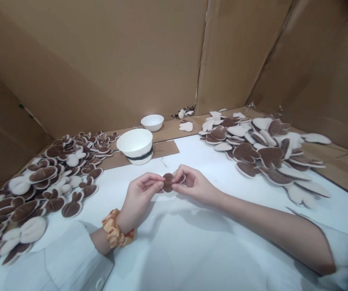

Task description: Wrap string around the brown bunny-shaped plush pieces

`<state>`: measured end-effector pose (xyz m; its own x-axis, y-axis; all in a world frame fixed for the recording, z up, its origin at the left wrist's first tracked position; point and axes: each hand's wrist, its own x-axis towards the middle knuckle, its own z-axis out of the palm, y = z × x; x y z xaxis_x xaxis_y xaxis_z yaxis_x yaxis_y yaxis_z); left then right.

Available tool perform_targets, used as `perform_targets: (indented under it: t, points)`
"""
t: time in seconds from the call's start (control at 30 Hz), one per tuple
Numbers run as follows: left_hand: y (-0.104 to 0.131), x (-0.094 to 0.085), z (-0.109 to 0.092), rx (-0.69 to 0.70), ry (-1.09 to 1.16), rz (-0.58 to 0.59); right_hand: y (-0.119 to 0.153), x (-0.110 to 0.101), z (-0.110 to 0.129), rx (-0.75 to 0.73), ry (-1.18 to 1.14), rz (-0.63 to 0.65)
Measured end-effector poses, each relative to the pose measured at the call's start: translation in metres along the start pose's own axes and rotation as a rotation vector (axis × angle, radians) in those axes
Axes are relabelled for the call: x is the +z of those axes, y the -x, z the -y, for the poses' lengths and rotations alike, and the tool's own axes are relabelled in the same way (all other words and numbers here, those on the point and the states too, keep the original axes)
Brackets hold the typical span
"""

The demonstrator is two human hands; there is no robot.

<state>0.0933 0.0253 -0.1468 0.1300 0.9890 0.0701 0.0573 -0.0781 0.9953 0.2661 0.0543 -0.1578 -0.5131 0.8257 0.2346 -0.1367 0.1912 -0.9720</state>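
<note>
Between my two hands, above the white tabletop (189, 151), is a small brown plush bunny-head piece (168, 183) with a pale edge. My left hand (145, 189) pinches its left side between thumb and fingers. From the right, my right hand (194, 184) grips the other end, and part of the piece shows past those fingers. At the left lies a heap of similar brown and white bunny-head pieces (72, 204), several with two ears. Larger flat brown and cream pieces (270, 157) are piled at the right.
A white bowl (135, 144) with a black band stands beyond my hands, on a cardboard strip (168, 148). Behind it sits a smaller white bowl (152, 122). One pale piece (186, 126) lies near the back. Cardboard walls (101, 60) enclose the table's back and sides.
</note>
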Motion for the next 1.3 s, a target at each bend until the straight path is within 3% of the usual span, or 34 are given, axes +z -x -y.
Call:
perform_targets:
  t: [0.13,0.27,0.73,0.83,1.07,1.3]
  points:
    - [0.001,0.001,0.002,0.086,-0.009,0.082,-0.001,-0.001,-0.003,0.011,-0.015,-0.049]
    - [0.003,0.002,0.006,0.122,-0.039,0.082,-0.001,-0.001,-0.002,-0.010,0.043,-0.028]
    - [0.001,0.002,0.010,0.050,-0.020,0.079,0.002,0.001,-0.003,0.048,0.052,0.035]
    - [0.000,0.002,0.011,0.036,0.022,0.039,0.001,0.001,-0.004,0.073,0.013,0.022]
    - [-0.001,0.005,0.012,-0.057,0.159,0.084,0.000,0.003,-0.004,0.134,-0.052,0.000]
    - [0.001,0.006,0.009,-0.018,0.138,0.095,-0.001,0.008,0.004,0.253,-0.146,-0.103]
